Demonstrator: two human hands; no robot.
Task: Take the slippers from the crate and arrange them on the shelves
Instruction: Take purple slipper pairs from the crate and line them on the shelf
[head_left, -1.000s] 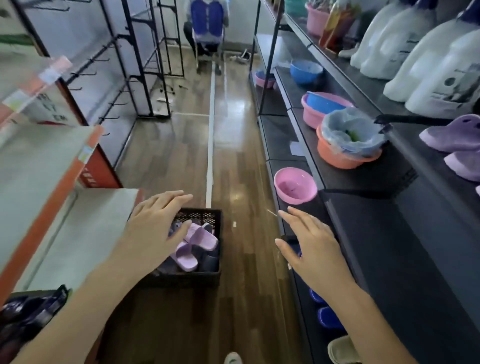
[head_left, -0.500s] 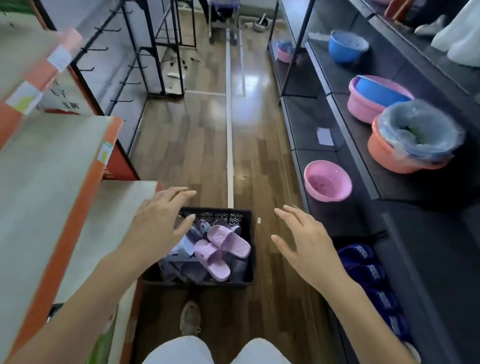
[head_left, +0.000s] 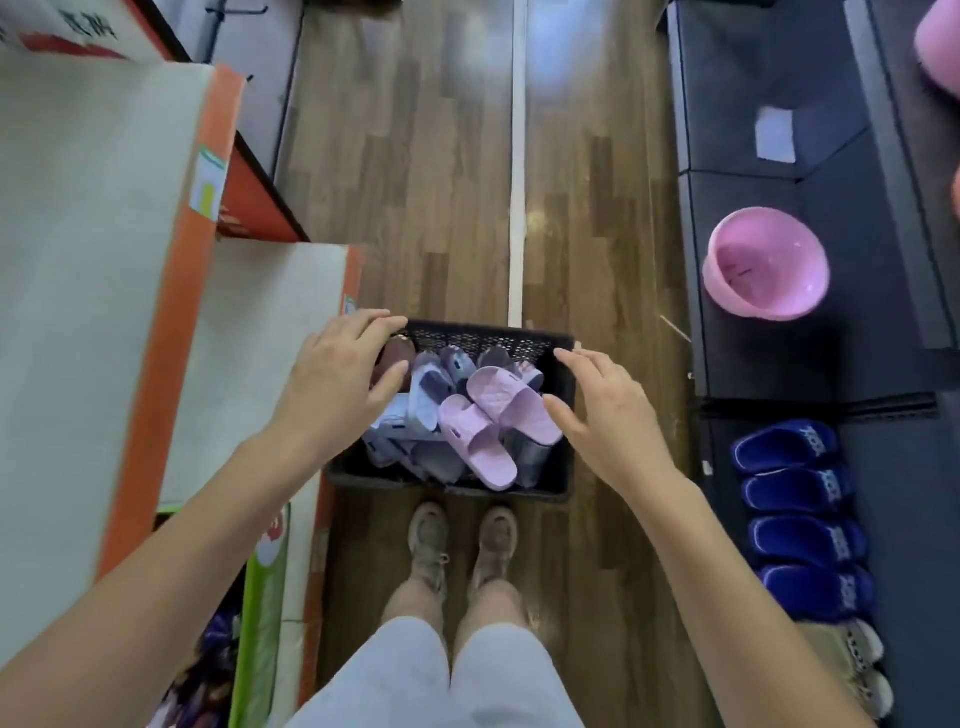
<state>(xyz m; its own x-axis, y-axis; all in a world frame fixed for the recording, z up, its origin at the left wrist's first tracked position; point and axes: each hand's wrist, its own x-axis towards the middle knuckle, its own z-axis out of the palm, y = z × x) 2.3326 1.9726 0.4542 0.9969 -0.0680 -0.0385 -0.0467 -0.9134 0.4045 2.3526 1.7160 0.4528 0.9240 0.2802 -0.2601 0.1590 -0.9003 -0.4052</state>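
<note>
- the black crate (head_left: 452, 483) sits on the wood floor just ahead of my shoes, between the two shelf runs, and is full of mixed slippers.
- two pink slippers (head_left: 488, 421) lie on top of the pile, toward the right; grey-lilac ones are packed beneath and to the left.
- my left hand (head_left: 337, 379) is over the crate's far left corner, fingers spread, holding nothing.
- my right hand (head_left: 602, 410) is beside the pink pair, thumb near the upper one, fingers apart, also empty.
- judgement: the step in hand is the pick. i should take the loose top pink pair first, one per hand, without dragging those underneath.
- the lower right shelf (head_left: 883, 467) already carries a row of blue slippers (head_left: 795, 499); matching that orientation looks sensible.
- risk: wedged soles may lift neighbours out.
</note>
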